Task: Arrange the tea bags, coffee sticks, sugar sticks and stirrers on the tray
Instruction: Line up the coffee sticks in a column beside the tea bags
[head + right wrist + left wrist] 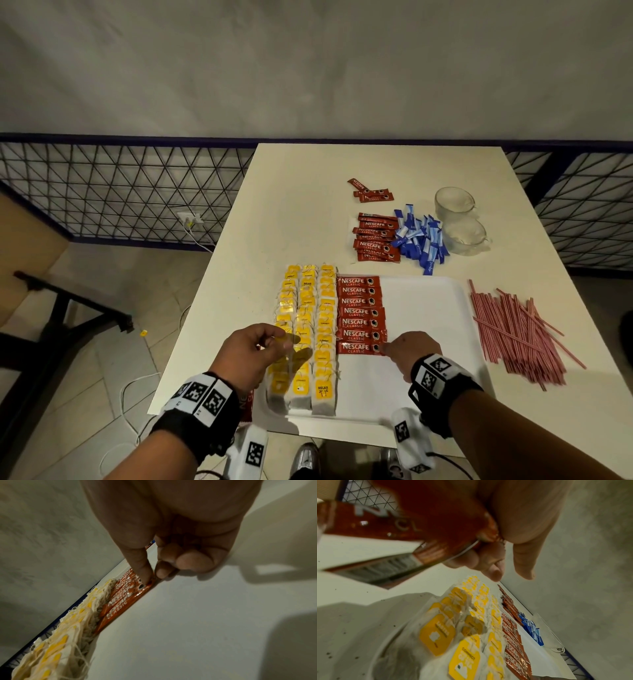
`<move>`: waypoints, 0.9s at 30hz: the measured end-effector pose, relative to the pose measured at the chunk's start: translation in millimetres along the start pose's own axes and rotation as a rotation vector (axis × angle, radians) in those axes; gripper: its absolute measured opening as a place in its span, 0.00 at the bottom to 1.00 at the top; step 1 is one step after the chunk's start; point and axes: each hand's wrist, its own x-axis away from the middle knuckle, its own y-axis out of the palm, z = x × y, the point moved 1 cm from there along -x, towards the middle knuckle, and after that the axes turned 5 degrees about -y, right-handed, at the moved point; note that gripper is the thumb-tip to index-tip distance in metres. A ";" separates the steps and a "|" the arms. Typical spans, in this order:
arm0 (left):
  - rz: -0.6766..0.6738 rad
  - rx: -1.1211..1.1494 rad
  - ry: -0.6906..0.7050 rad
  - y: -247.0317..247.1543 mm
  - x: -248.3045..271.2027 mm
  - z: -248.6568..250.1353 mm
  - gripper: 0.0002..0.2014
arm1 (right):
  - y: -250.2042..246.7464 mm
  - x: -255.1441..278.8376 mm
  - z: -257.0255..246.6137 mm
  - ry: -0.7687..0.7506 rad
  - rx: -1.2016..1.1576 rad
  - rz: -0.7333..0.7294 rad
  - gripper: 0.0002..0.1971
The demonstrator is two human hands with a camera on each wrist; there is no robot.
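On the tray [428, 308], right fingers [145, 573] pinch the nearest stick [359, 348], seemingly; a nudge could skew the row. Left hand [251, 356] grips spare sticks [388, 524].

Café-like indoor corner, white table [308, 192], dark lattice railing [120, 185], plain grey wall [308, 68], tiled floor [113, 342]

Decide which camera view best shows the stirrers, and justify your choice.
The head view: the stirrers lie whole in a loose pile on the table, right of the tray. Neither wrist view shows them; the left looks over tea bags and coffee sticks, the right over the tray's bare part.
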 end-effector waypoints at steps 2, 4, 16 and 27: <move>0.000 0.005 -0.003 0.9 0.7 1.2 0.04 | 0.5 -0.2 -0.1 -0.012 0.053 -0.026 0.17; -0.008 0.025 -0.001 2.3 1.6 2.7 0.04 | 0.8 -1.9 -0.4 -0.016 0.094 -0.047 0.15; 0.020 -0.012 0.006 3.2 -0.7 6.3 0.02 | -8.7 4.1 -3.5 -0.053 0.093 -0.041 0.27; 0.052 0.285 0.048 39.9 -7.6 66.5 0.29 | -17.7 73.4 -88.8 -0.738 -0.246 -0.254 0.09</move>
